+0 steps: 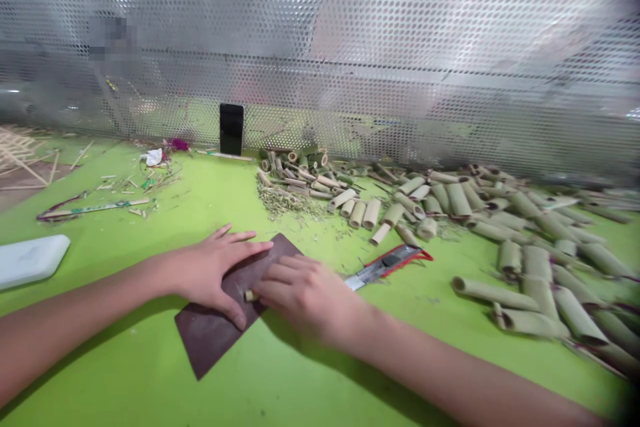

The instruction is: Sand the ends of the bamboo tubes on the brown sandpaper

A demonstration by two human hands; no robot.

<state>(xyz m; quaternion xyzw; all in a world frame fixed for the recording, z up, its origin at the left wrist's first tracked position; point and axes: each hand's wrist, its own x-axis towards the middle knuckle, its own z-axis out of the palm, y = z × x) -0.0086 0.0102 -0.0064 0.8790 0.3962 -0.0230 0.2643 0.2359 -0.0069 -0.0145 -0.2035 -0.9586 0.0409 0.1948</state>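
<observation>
Under both hands lies a dark brown sheet of sandpaper [210, 340], flat and slanted on the green table. My left hand [213, 267] is spread over its left part, fingers apart, pressing it down. My right hand [305, 293] is closed around a small bamboo piece [250, 295]; only one end shows, against the sandpaper, and the rest is hidden by the fingers. Just beyond the right hand rests a red and grey utility knife [390, 263], its blade end pointing toward that hand.
Bamboo tube pieces [457, 199] lie heaped from the centre to the right, with shavings [285, 203] among them. A black phone [231, 130] leans against the perforated metal screen [350, 27]. At left are a white box-like object [33, 260] and thin sticks [23, 153].
</observation>
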